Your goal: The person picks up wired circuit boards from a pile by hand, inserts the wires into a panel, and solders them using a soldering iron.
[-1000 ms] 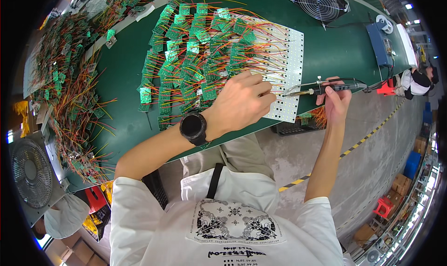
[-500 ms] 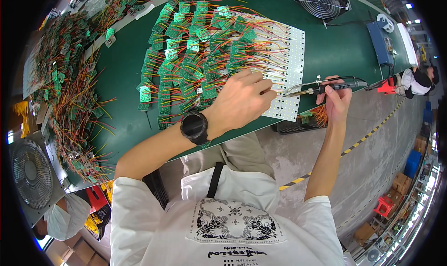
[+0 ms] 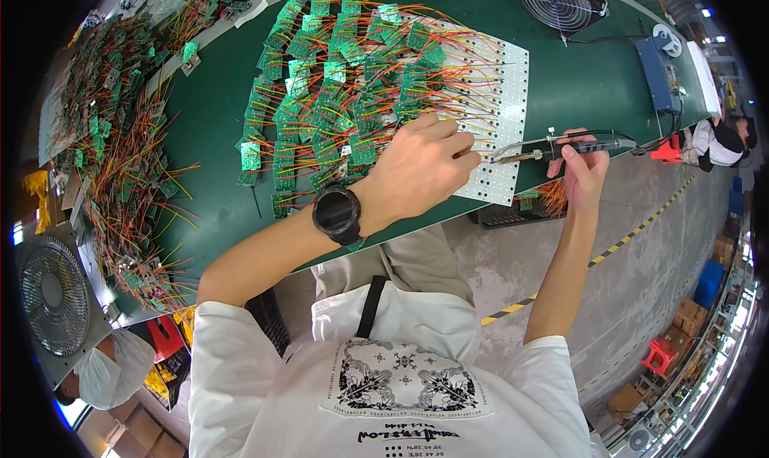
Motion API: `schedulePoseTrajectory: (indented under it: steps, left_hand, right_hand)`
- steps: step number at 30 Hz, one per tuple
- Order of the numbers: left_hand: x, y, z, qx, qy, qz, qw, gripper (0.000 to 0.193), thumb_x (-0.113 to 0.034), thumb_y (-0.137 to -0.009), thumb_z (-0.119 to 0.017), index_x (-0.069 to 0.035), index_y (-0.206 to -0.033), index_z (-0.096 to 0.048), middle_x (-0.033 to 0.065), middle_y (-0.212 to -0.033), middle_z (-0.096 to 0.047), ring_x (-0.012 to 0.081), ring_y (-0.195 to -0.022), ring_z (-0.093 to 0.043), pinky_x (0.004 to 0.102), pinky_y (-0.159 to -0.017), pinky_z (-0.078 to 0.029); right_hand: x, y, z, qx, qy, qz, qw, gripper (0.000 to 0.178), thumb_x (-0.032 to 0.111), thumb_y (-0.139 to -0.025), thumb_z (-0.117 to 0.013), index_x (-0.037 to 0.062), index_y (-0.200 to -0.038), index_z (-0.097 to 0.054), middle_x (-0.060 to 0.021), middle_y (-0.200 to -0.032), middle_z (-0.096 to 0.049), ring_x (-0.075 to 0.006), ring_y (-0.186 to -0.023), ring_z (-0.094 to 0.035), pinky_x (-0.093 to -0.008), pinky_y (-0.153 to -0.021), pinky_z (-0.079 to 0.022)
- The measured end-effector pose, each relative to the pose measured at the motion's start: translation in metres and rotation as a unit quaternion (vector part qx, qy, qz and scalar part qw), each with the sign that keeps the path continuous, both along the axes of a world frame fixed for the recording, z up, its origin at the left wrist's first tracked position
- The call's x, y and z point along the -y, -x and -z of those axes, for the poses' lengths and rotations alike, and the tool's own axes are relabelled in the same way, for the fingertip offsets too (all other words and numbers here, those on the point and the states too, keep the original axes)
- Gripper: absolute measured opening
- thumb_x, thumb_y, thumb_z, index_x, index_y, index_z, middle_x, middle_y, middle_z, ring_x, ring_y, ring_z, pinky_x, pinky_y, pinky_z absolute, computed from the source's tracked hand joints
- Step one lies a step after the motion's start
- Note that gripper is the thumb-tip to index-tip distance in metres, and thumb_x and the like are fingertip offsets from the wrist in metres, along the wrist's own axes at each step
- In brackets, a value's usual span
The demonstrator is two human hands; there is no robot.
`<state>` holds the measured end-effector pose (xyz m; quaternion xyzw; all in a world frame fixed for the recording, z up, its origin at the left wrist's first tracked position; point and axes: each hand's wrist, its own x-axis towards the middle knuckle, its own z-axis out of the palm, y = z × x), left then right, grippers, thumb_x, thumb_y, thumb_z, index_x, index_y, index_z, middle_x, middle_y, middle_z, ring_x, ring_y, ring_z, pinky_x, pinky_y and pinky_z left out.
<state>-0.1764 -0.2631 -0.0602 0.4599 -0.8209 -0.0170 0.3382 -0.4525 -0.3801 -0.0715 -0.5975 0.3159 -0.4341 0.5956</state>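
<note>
Count first: 1 white panel (image 3: 511,109), 1 soldering iron (image 3: 613,145), 2 hands, i.e. L hand (image 3: 428,168) and R hand (image 3: 584,172), 1 dark watch (image 3: 337,214) on L wrist, 1 bench fan (image 3: 558,8) toward far edge, 1 blue box (image 3: 655,73) at R w/ 1 white reel (image 3: 665,41) by its top; also 1 grey fan (image 3: 54,298) down at L. Of green boards (image 3: 335,72), can see several dozen, but too overlapped for exact no.; same for red and yellow wires (image 3: 448,81) and for 2nd heap (image 3: 120,145) at far L. Can find white panel on green bench (image 3: 573,85), a bit R of centre, w/ lower R corner at near edge. Looks flat and thin, w/ many small dots and dark holes; partly hidden on L side under wires and boards. As for L hand: half closed, w/ fingers curled over panel, close to wires; cannot tell if gripping anything, bc. of hidden fingertips. As for R hand: closed around handle of soldering iron, w/ thumb along it; points tip to L, over panel and near L hand, but cannot tell if touching.
</note>
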Motion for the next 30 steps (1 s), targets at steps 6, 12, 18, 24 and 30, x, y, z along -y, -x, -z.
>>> schedulePoseTrajectory:
  steps: [6, 12, 18, 24, 30]
  left_hand:
    - [-0.001, 0.0, 0.001, 0.008, -0.003, -0.001, 1.0, 0.015, -0.013, -0.073, -0.07, -0.009, -0.087, -0.067, 0.0024, -0.076, -0.056, 0.0195, -0.075, -0.056, 0.0346, -0.066, -0.046]
    - [0.0, 0.0, 0.002, 0.011, -0.007, -0.002, 1.0, 0.015, -0.012, -0.073, -0.07, -0.009, -0.087, -0.067, 0.0024, -0.077, -0.056, 0.0197, -0.075, -0.056, 0.0344, -0.067, -0.046]
    - [0.0, 0.0, 0.002, -0.001, 0.001, -0.003, 1.0, 0.014, -0.011, -0.073, -0.07, -0.009, -0.087, -0.067, 0.0023, -0.077, -0.057, 0.0198, -0.076, -0.056, 0.0349, -0.068, -0.046]
    - [-0.007, 0.0, -0.015, -0.015, -0.046, -0.004, 0.999, 0.024, -0.012, -0.074, -0.07, -0.006, -0.096, -0.065, 0.006, -0.088, -0.059, 0.0237, -0.085, -0.058, 0.0374, -0.075, -0.049]
    - [-0.043, 0.0, -0.062, 0.042, -0.096, 0.004, 0.995, 0.036, -0.013, -0.075, -0.069, 0.0, -0.107, -0.061, 0.0124, -0.111, -0.058, 0.0302, -0.109, -0.055, 0.0415, -0.096, -0.045]
  right_hand:
    - [-0.001, -0.003, -0.002, 0.0, 0.001, 0.003, 1.0, 0.021, 0.005, -0.085, -0.066, -0.0078, -0.101, -0.06, -0.0116, -0.077, -0.064, -0.0198, -0.051, -0.061, -0.028, -0.048, -0.048]
    - [-0.002, -0.005, -0.003, 0.033, 0.015, 0.008, 0.999, 0.021, 0.006, -0.085, -0.065, -0.0084, -0.099, -0.06, -0.0131, -0.079, -0.063, -0.0201, -0.05, -0.06, -0.028, -0.047, -0.047]
    - [0.001, 0.0, 0.001, 0.045, 0.004, 0.012, 0.999, 0.023, 0.007, -0.084, -0.066, -0.0093, -0.099, -0.06, -0.0139, -0.084, -0.063, -0.0206, -0.049, -0.058, -0.0294, -0.044, -0.046]
    - [-0.001, -0.006, 0.0, 0.075, -0.01, 0.062, 0.995, 0.022, 0.005, -0.084, -0.066, -0.009, -0.1, -0.06, -0.0133, -0.083, -0.063, -0.0198, -0.048, -0.056, -0.03, -0.044, -0.046]
    - [-0.003, -0.007, -0.001, 0.062, -0.018, 0.081, 0.995, 0.022, 0.006, -0.085, -0.066, -0.0086, -0.1, -0.06, -0.0125, -0.083, -0.064, -0.0201, -0.047, -0.056, -0.0302, -0.044, -0.044]
